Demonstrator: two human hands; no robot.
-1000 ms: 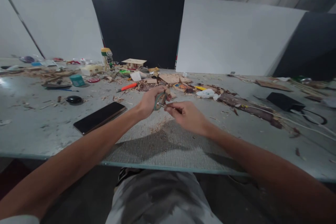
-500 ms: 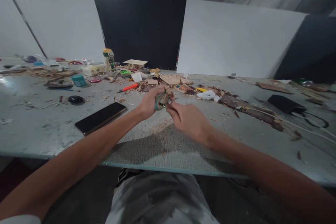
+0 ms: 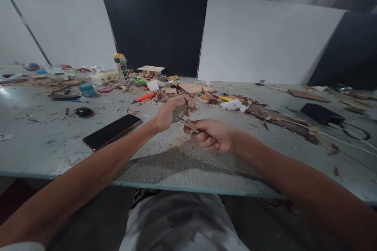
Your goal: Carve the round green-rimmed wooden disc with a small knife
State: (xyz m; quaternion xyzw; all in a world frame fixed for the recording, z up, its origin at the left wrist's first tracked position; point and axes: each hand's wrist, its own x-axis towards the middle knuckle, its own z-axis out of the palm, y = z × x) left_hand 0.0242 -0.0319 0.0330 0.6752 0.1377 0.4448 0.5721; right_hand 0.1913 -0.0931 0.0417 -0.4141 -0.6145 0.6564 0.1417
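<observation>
Above the middle of the table, my left hand [image 3: 168, 114] is wrapped around a small brown and teal piece that looks like wood [image 3: 183, 112]; the fingers hide much of it. My right hand [image 3: 214, 135] is closed in a fist around a carving tool with a pale wooden handle [image 3: 193, 128]. The tool's thin metal end points up and left and meets the near side of the piece; its exact tip is hard to make out. Pale shavings [image 3: 178, 141] lie on the tabletop below both hands.
A phone [image 3: 112, 131] and a black computer mouse [image 3: 84, 111] lie left of my hands. Behind them are an orange cutter [image 3: 144, 97], wood scraps and a crumpled white tissue [image 3: 234, 104]. On the right lie a strip of bark [image 3: 279, 121], a black box [image 3: 321, 113] and white cables.
My right hand has turned and shifted slightly right and down, so the tool's wooden handle now shows. My left hand stays nearly in place with the piece.
</observation>
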